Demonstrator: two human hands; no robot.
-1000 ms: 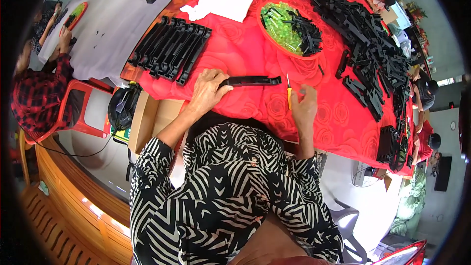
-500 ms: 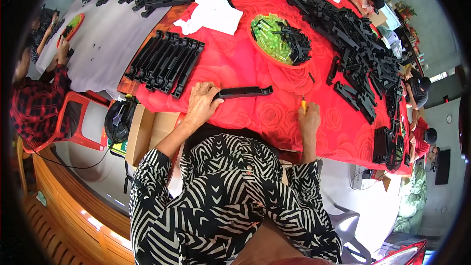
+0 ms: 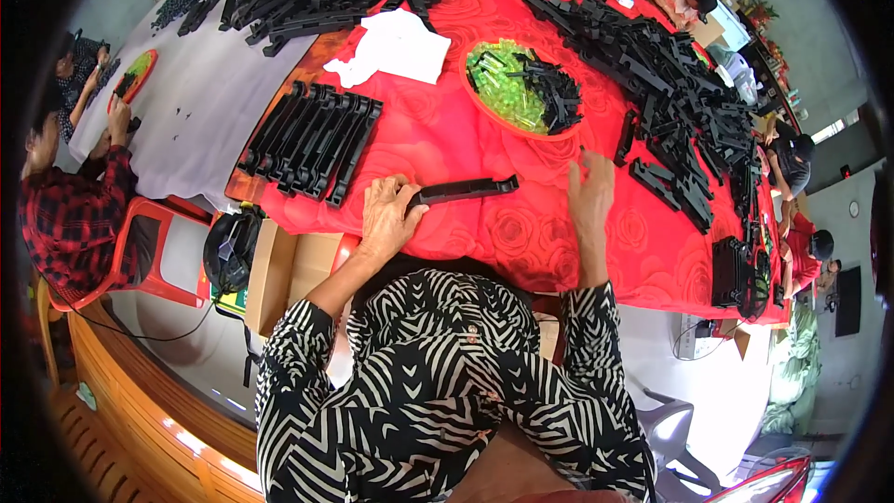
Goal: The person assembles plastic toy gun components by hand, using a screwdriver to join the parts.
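Note:
My left hand (image 3: 386, 214) is closed round the near end of a long black plastic part (image 3: 466, 190), which lies on the red cloth and points to the right. To its right, my right hand (image 3: 592, 196) reaches forward over the cloth, thumb and fingers stretched out and apart. Its fingertips are at a small black piece (image 3: 583, 151) beside the orange-rimmed bowl (image 3: 521, 133); whether they touch it is unclear. Green-yellow clear pieces (image 3: 503, 84) and small black pieces (image 3: 559, 102) fill the bowl. No yellow-handled tool shows now.
A row of long black parts (image 3: 312, 144) lies at the left, with a white cloth (image 3: 400, 47) behind it. Large heaps of black parts (image 3: 675, 112) cover the right and far left. An open cardboard box (image 3: 272, 270) stands below the table edge. Other people sit around.
My right hand has moved forward to the small black piece near the bowl. The yellow-handled tool it held has gone from view. My left hand still holds the black part.

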